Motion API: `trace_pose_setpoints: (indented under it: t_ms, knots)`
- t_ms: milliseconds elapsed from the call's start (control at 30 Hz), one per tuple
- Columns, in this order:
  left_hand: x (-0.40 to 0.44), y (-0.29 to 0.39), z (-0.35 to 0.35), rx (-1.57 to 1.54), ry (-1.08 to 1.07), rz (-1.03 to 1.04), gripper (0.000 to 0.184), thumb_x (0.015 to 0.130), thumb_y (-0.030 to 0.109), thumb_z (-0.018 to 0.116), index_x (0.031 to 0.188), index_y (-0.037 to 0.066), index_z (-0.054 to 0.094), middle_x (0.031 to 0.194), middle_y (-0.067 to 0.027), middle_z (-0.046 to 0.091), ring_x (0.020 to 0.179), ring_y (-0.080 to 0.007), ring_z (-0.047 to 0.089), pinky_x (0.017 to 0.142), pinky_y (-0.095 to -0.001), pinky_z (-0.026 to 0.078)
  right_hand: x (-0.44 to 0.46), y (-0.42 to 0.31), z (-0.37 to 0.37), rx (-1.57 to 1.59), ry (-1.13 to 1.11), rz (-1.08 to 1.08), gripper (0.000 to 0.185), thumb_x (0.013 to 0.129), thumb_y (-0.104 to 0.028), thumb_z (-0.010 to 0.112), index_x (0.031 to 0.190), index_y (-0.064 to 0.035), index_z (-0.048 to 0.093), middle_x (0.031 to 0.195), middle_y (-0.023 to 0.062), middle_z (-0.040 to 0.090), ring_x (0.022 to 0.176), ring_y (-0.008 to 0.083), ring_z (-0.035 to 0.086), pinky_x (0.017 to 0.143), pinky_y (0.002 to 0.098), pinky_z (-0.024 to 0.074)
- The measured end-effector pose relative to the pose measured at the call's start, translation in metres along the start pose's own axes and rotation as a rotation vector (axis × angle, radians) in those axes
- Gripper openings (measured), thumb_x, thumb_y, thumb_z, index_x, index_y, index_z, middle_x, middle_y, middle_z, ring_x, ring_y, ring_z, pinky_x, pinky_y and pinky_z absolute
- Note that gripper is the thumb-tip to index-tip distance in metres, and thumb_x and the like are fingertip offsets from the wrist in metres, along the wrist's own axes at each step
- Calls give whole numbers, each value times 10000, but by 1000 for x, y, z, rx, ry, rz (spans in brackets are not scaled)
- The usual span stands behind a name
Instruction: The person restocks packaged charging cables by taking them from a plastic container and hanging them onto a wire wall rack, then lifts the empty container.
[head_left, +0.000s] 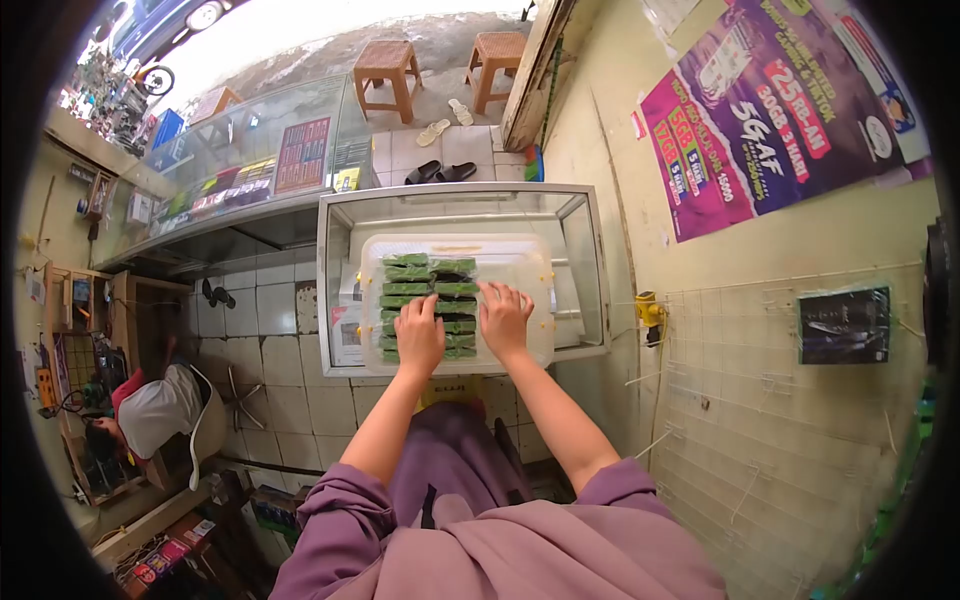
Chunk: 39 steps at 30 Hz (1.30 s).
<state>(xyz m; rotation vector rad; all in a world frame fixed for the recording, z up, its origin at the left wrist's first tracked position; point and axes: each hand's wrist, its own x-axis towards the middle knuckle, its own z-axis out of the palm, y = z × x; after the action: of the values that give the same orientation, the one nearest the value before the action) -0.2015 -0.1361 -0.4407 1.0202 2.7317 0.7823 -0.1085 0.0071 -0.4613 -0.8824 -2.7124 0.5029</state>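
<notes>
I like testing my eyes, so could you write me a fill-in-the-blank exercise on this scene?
1. The left hand and right hand are at wrapped packets coloured ____.
2. The packets form ____ columns in the plastic tray.
3. Just beyond the display case, the nearest sandals are ____.

Missing words: green; two; black.

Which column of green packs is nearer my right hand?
The right column; it lies beside your right hand, with the left column beyond it.
</notes>
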Motion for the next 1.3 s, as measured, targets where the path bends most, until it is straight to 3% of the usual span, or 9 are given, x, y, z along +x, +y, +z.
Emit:
trace_pose_setpoints:
  t_ms: [267, 467, 633, 833, 1100, 1167, 1233, 1267, 1300]
  knots:
    - [64, -21, 43, 147, -2, -7, 415, 825, 117, 693, 1230, 70, 621, 1119, -102, 657, 1115, -275, 552, 942, -434, 364, 71, 13, 50, -154, -3, -131, 408, 824, -103, 685, 1228, -151, 649, 1123, 33, 651, 1099, 209, 566, 1035, 460, 301]
    - [63, -12, 47, 49, 79, -59, 466, 817, 136, 698, 1260, 63, 573, 1159, -118, 623, 1140, -290, 532, 954, -455, 334, 90, 19, 62, -126, -203, -94, 362, 762, -83, 716, 1120, -107, 667, 1065, 58, 675, 1016, 257, 622, 903, 401, 443]
    - [35, 30, 22, -132, 103, -118, 641, 778, 146, 730, 1344, 44, 445, 1294, -178, 501, 1180, -361, 487, 958, -495, 365, 72, -7, 1, 327, 107, -60, 299, 704, -145, 793, 906, -65, 587, 888, 92, 648, 895, 302, 641, 811, 418, 500]
    - [17, 113, -34, -576, 217, 169, 712, 744, 41, 746, 1360, 16, 390, 1295, -214, 460, 1205, -423, 464, 1010, -486, 399, 40, -65, -128, 506, 317, 145, 294, 750, -172, 795, 847, -40, 551, 782, 102, 650, 694, 268, 657, 635, 349, 550]
    - [22, 198, -135, -953, 280, 375, 370, 866, -29, 628, 1183, -5, 440, 996, -154, 597, 891, -307, 634, 765, -377, 513, -8, -97, -302, 563, 475, -116, 313, 817, -192, 784, 1053, -34, 652, 901, 101, 679, 884, 271, 683, 796, 388, 518]
    - [22, 217, -156, -989, 133, 388, 329, 899, -13, 624, 1174, 1, 443, 985, -134, 578, 884, -246, 614, 765, -343, 506, -19, -87, -336, 453, 559, -124, 434, 805, -200, 795, 1164, -27, 624, 1073, 136, 666, 1055, 293, 638, 928, 441, 461]
    - [16, 243, -182, -1020, 64, 461, 305, 942, 15, 605, 1197, 6, 438, 990, -110, 563, 925, -188, 580, 775, -319, 501, -30, -80, -376, 303, 935, -96, 613, 789, -203, 810, 1311, -25, 542, 1279, 191, 571, 1206, 356, 545, 1014, 490, 401]
    - [14, 253, -189, -1126, -38, 499, 304, 960, 17, 586, 1223, 2, 434, 1031, -106, 573, 966, -181, 579, 807, -316, 498, -37, -72, -389, 254, 908, -53, 822, 784, -175, 815, 1457, -30, 367, 1433, 203, 435, 1320, 346, 435, 1066, 435, 375]
    - [12, 262, -195, -1226, -148, 534, 305, 977, 20, 567, 1249, -1, 430, 1072, -102, 584, 1008, -173, 578, 839, -313, 495, -45, -69, -401, 241, 936, -46, 822, 784, -175, 815, 1457, -30, 367, 1433, 203, 435, 1320, 346, 435, 1066, 435, 375]
